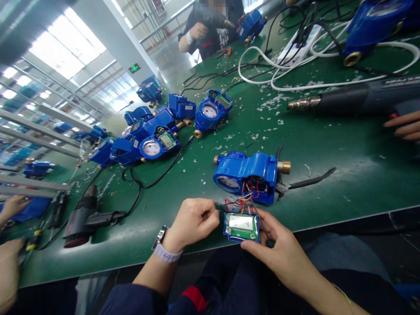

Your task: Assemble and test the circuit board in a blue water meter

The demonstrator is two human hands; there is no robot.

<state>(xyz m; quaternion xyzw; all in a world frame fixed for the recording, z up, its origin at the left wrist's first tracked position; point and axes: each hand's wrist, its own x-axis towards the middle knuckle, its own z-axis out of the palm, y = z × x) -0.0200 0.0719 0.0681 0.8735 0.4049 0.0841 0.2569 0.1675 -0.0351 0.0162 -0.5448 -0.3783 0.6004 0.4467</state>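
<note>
Navy sleeve (134,301), left hand (196,222), flake-strewn green table (183,183), windows (70,43) beyond.

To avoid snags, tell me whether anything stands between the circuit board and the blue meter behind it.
Yes: loose coloured wires span the gap between the circuit board, in the right hand, and the blue meter.

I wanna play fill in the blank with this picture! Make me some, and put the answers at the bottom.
1. The right hand holds a circuit board, joined to the nearest blue meter by thin coloured ____.
2. The person's silver wristwatch is on the ____ wrist.
3. The tabletop is coloured ____.

Answers: wires; left; green.
</note>
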